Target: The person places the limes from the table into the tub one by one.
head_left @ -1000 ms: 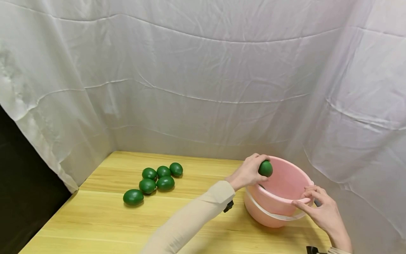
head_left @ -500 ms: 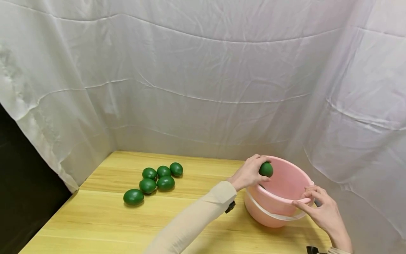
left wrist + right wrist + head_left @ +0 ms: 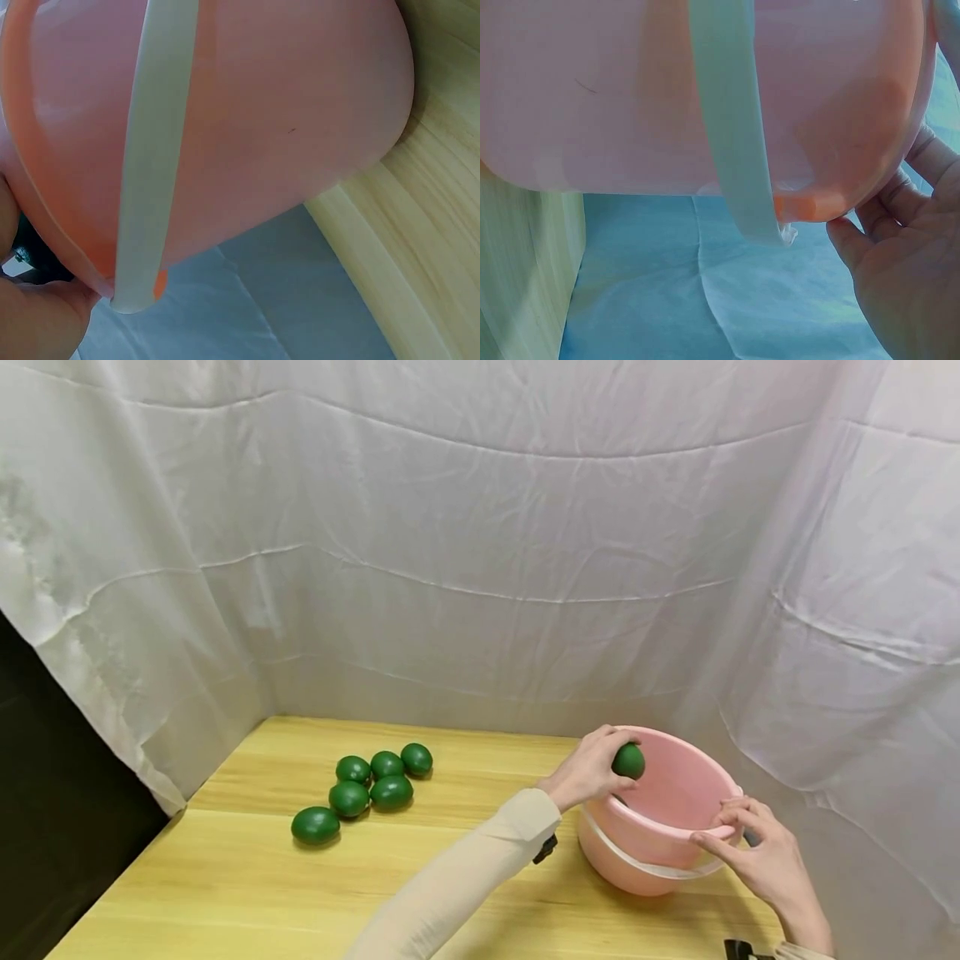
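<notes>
In the head view, my left hand (image 3: 588,767) grips a dark green, smooth, egg-shaped avocado (image 3: 629,761) at the left rim of a pink bucket (image 3: 633,864), over its opening. The thumb and fingers lie on either side of the fruit. My right hand (image 3: 768,856) pinches the bucket's right rim, thumb outside and fingers over the edge. The left wrist view shows the bucket wall (image 3: 292,135), and a dark sliver of the avocado (image 3: 34,251) beside the hand. In the right wrist view, fingers (image 3: 847,236) touch the rim near the white handle (image 3: 731,127). The bucket's bottom inside is hidden.
Several more green avocados (image 3: 349,799) lie in a loose group on the left of the wooden table (image 3: 225,893). A pale curtain (image 3: 480,568) hangs behind and at both sides. The white handle (image 3: 645,865) hangs down around the bucket's front.
Almost nothing differs. My left hand has shifted very slightly right with the avocado still in it; the right hand and bucket stay in place.
</notes>
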Motion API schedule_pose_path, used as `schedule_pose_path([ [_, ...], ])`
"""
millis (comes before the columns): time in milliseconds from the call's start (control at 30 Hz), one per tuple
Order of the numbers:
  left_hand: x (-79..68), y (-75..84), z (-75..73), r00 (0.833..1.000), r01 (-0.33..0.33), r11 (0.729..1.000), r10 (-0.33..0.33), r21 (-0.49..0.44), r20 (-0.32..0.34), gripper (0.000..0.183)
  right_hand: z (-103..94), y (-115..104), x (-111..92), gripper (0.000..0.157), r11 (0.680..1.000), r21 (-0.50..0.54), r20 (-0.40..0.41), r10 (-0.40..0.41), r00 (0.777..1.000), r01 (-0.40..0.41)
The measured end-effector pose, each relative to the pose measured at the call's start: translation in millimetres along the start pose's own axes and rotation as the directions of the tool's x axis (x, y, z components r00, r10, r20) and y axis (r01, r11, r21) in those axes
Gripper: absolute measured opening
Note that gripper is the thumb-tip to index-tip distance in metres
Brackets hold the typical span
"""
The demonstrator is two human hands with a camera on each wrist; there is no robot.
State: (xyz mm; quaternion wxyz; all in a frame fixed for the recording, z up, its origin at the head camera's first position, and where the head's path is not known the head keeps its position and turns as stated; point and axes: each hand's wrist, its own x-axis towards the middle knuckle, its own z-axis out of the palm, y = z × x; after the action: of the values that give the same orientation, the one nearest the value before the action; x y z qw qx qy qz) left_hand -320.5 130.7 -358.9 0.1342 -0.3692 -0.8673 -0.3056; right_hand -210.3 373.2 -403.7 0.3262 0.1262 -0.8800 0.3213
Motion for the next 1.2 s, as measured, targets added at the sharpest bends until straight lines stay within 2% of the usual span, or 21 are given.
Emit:
schedule_pose_path([
  [400,1.1,1.3,-3.4,0.999,0.019,1.000,-0.019,-0.009,-0.044,0.058,-1.5,-1.6,3.8,0.030,1.000,0.014,-0.013,-0.021,1.000,0.021],
  [767,-4.4,-2.4,-7.2,0.997,0.030,0.999,-0.032,-0.036,-0.063,0.051,-0.1,-1.8,2.5,0.032,0.999,0.014,-0.023,-0.032,0.999,0.033],
  [1200,-17.1,-17.7,-16.5,0.994,0.003,0.998,-0.010,-0.070,-0.106,0.044,0.4,-1.0,0.5,0.031,1.000,0.014,-0.015,-0.028,0.999,0.028],
])
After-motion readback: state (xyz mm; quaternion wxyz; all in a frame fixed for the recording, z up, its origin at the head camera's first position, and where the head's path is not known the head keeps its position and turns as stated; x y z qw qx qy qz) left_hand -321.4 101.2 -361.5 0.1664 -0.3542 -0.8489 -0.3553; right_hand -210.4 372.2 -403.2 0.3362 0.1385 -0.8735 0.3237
